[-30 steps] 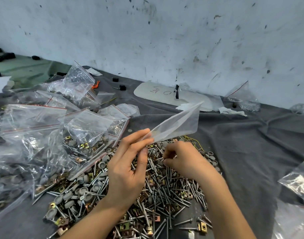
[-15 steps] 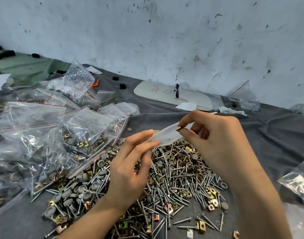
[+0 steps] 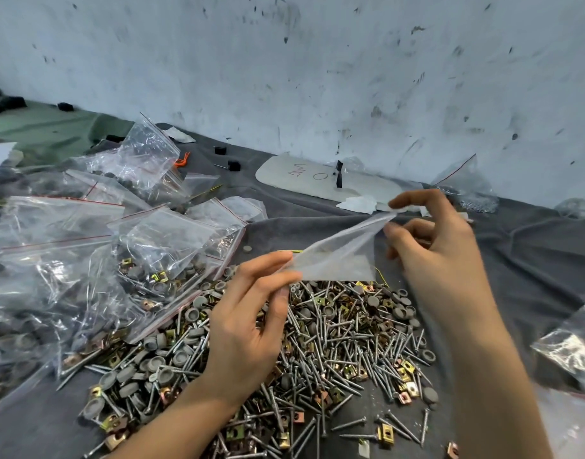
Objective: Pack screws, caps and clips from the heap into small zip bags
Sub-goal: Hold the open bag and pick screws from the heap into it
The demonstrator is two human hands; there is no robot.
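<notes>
A heap of silver screws, grey round caps and brass clips (image 3: 334, 346) lies on the grey cloth in front of me. Above it I hold a small clear zip bag (image 3: 341, 256), stretched between both hands. My left hand (image 3: 248, 326) pinches its near corner between thumb and fingers. My right hand (image 3: 433, 253) pinches its far upper edge with thumb and forefinger, the other fingers curled. The bag looks empty.
Filled zip bags with red seal lines (image 3: 95, 260) pile up on the left. More clear bags (image 3: 573, 346) lie at the right edge. A white plastic plate (image 3: 304, 175) and paper scraps sit near the stained wall. The grey cloth (image 3: 529, 260) is wrinkled on the right.
My right hand rose from the heap to the bag, took its far edge and pulled it out to the right. The bag is now spread wider; my left hand keeps its pinch.
</notes>
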